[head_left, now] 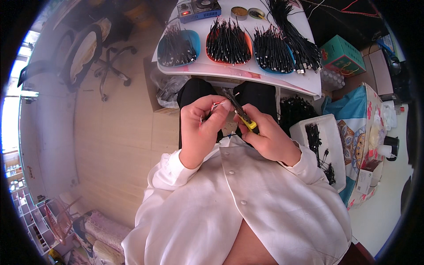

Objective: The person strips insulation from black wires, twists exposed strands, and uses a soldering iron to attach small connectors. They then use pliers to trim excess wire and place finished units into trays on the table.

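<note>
My left hand [204, 121] is raised over my lap, its thumb and fingers pinching thin red and white wires [215, 106]. In my right hand [266, 134] is a wire stripper [242, 113] with dark metal jaws and a yellow and black handle. Its jaw end reaches up beside the left fingertips, close to the wire ends. Whether the jaws touch a wire is too small to tell. Ahead of my knees, bundles of black cables with metal plugs fill a blue tray [195, 42], an orange tray [229, 62] and a second blue tray [276, 71] on a white table [304, 82].
A blue box with a lit orange switch [199, 12] and round tins [239, 13] stand at the table's back. More black cables [298, 42] lie at its right end. On my right are a white bin [334, 132] holding cables and a green box [343, 54]; an office chair [112, 66] stands left.
</note>
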Motion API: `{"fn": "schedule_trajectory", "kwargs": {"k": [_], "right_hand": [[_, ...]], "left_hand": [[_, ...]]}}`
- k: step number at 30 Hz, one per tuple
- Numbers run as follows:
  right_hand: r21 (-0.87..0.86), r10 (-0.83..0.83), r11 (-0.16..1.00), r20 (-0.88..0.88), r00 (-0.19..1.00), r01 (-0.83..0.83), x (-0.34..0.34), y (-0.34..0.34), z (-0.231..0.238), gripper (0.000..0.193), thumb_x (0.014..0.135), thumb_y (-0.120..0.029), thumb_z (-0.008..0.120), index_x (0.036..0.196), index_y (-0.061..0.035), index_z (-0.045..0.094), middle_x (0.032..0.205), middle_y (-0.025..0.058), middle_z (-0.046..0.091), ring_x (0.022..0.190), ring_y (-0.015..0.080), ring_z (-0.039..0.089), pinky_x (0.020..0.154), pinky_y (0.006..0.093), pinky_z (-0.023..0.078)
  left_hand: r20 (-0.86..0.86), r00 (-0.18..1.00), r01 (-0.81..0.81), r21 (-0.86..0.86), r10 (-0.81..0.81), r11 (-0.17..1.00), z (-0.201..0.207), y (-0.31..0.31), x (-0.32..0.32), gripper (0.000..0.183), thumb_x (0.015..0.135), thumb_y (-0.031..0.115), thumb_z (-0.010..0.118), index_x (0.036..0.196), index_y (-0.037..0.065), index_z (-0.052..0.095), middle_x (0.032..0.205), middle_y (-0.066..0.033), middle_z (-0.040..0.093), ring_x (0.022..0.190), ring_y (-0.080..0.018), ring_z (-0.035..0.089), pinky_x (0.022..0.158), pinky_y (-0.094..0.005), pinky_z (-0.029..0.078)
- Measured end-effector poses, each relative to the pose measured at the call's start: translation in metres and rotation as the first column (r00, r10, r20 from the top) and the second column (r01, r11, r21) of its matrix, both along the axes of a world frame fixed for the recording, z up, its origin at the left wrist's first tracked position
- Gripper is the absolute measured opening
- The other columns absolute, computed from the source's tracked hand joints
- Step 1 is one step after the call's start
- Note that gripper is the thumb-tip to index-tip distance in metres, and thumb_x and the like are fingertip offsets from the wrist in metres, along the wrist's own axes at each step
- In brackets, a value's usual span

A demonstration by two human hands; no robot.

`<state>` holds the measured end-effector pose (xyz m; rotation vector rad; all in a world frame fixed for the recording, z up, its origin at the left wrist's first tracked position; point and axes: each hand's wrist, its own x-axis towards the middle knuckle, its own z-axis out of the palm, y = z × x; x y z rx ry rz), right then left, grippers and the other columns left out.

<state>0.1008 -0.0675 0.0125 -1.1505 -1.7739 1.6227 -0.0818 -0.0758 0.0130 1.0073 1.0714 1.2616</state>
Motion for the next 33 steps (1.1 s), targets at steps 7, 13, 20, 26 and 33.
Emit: {"fn": "schedule_trajectory", "kwargs": {"k": [7,13,20,26,33], "right_hand": [[0.163,0.001,0.987,0.058,0.998,-0.010,0.001,0.000,-0.004,0.024,0.080,0.000,0.054,0.103,-0.0007,0.048,0.076,0.0098,0.054,0.068,0.0201,0.053,0.064,0.0306,0.042],[0.218,-0.021,0.976,0.116,0.993,-0.005,0.002,0.000,-0.003,0.015,0.081,-0.001,0.055,0.094,0.0001,0.047,0.073,0.0137,0.052,0.066,0.0255,0.053,0.063,0.0329,0.041],[0.265,-0.067,0.964,0.143,0.987,0.027,0.003,-0.001,-0.003,0.023,0.078,0.000,0.055,0.099,-0.0003,0.045,0.077,0.0152,0.053,0.069,0.0312,0.053,0.065,0.0358,0.042],[0.266,-0.043,0.964,0.171,0.984,-0.004,0.005,0.000,-0.005,0.025,0.077,0.000,0.055,0.100,0.0003,0.043,0.082,0.0165,0.053,0.072,0.0301,0.054,0.067,0.0350,0.042],[-0.205,-0.083,0.978,-0.224,0.971,0.037,-0.005,-0.005,-0.019,0.028,0.070,0.002,0.053,0.097,-0.0025,0.048,0.077,0.0058,0.049,0.071,0.0164,0.048,0.065,0.0273,0.038]], "left_hand": [[0.081,0.997,0.014,-0.082,-0.008,0.997,0.004,0.001,-0.001,0.015,0.091,0.008,0.060,0.083,-0.003,0.066,0.062,0.0054,0.052,0.055,-0.0002,0.039,0.048,-0.0185,0.028],[0.119,0.992,0.041,-0.098,-0.029,0.994,0.003,0.001,-0.002,0.017,0.092,0.010,0.060,0.083,-0.002,0.065,0.062,0.0056,0.052,0.054,0.0001,0.038,0.047,-0.0191,0.026],[0.031,0.999,0.031,-0.034,-0.030,0.999,0.001,0.000,0.001,0.018,0.094,0.013,0.059,0.085,-0.002,0.066,0.062,0.0053,0.052,0.055,-0.0003,0.039,0.048,-0.0187,0.028],[0.132,0.989,0.074,-0.092,-0.061,0.993,-0.002,0.000,0.000,0.022,0.095,0.016,0.059,0.082,-0.001,0.065,0.057,0.0064,0.045,0.051,0.0001,0.033,0.046,-0.0198,0.023],[0.318,0.948,0.022,-0.057,-0.003,0.998,-0.012,0.000,0.005,0.020,0.094,0.012,0.059,0.080,-0.001,0.063,0.054,0.0071,0.040,0.047,-0.0008,0.025,0.044,-0.0235,0.016]]}}
